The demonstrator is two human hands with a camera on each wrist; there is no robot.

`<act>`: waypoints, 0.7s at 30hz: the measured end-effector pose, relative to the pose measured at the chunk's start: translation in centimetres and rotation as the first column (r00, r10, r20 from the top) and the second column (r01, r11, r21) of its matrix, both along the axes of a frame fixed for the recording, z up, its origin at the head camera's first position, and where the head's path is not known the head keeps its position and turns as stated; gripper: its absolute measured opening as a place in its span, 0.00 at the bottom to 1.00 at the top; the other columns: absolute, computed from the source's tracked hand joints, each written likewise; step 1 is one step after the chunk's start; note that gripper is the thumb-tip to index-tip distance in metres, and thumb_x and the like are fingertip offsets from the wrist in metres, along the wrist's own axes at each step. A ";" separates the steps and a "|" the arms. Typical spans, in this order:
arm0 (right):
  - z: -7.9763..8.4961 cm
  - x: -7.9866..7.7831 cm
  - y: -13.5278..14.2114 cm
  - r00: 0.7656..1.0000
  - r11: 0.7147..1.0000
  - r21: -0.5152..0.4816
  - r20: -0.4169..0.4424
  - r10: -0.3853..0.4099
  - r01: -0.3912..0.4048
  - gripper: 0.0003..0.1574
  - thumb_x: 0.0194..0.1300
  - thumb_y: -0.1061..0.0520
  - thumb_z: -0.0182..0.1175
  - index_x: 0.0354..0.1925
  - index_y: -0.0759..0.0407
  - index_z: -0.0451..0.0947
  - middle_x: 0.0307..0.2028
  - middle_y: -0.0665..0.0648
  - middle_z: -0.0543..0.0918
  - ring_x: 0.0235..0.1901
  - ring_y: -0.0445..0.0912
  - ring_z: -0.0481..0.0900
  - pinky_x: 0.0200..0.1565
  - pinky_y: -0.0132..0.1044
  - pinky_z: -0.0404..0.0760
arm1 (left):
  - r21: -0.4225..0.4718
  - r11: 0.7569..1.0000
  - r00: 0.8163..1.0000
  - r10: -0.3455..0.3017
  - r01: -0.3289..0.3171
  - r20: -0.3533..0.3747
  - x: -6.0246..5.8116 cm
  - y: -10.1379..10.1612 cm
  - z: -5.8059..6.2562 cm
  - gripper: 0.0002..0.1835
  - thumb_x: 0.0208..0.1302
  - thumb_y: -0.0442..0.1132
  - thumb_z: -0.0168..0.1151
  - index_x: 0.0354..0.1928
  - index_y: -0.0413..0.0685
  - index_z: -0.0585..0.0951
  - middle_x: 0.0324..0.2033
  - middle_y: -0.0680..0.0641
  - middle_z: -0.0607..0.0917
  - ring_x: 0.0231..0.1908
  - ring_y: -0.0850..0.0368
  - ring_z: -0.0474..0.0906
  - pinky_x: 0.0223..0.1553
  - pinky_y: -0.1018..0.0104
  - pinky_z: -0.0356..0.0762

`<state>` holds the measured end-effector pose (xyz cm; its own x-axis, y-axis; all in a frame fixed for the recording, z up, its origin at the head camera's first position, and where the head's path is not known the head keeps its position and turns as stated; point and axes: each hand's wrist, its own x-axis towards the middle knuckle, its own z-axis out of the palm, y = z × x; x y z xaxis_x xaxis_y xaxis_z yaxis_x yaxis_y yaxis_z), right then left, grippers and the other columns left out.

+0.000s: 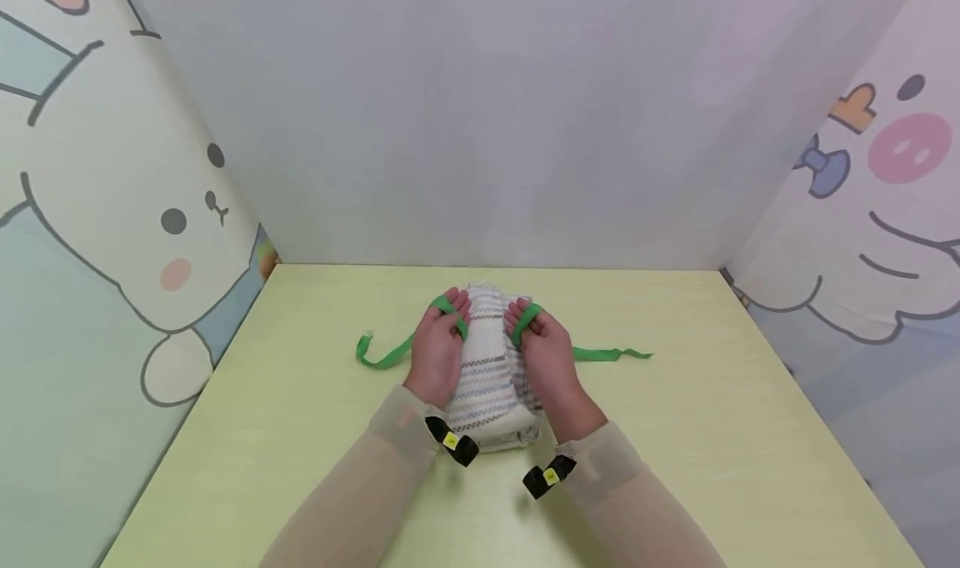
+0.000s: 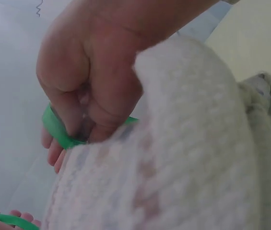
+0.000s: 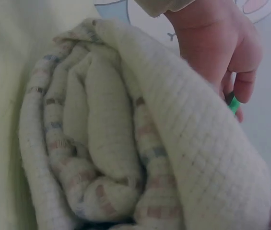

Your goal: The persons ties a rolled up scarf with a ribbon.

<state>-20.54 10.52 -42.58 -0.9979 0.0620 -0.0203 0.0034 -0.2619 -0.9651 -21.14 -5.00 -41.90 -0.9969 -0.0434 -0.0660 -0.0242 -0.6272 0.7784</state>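
Observation:
A folded whitish towel (image 1: 483, 384) with rows of coloured stripes lies lengthwise in the middle of the table, seen in the head view. At its left side my left hand (image 1: 438, 351) holds a green ribbon (image 1: 444, 304) with the thumb bent over it. My right hand (image 1: 550, 355), on the other side, holds green ribbon (image 1: 528, 316) between thumb and fingers. The right wrist view shows the towel's rolled, layered end (image 3: 109, 120); there the towel hides much of the right hand (image 3: 212, 43). Whether ribbon passes beneath the towel is hidden.
Loose ribbon ends trail over the pale yellow table (image 1: 262, 434) to the left and right of the hands. A plain grey-white backdrop (image 1: 465, 118) stands behind the table, with cartoon-printed panels along both sides. Each wrist wears a small black camera (image 1: 452, 441).

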 end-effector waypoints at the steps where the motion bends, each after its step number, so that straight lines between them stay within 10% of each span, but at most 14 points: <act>1: -0.1 0.0 0.0 1.000 1.000 0.029 -0.014 -0.004 0.005 0.27 0.79 0.72 0.47 0.72 0.69 0.67 0.68 0.66 0.75 0.65 0.53 0.77 0.62 0.35 0.76 | -0.020 1.000 1.000 -0.001 0.001 -0.006 0.0 0.1 0.1 0.25 0.80 0.28 0.41 0.76 0.37 0.61 0.74 0.38 0.65 0.73 0.49 0.63 0.73 0.62 0.60; 21: 0.0 0.3 -0.7 0.983 0.906 0.420 -0.183 0.030 0.050 0.19 0.76 0.60 0.60 0.62 0.60 0.81 0.67 0.51 0.77 0.62 0.47 0.77 0.62 0.45 0.77 | -0.311 0.950 1.000 -0.026 0.023 -0.007 -0.1 1.8 0.7 0.27 0.78 0.32 0.49 0.76 0.44 0.66 0.72 0.47 0.70 0.73 0.56 0.63 0.74 0.59 0.57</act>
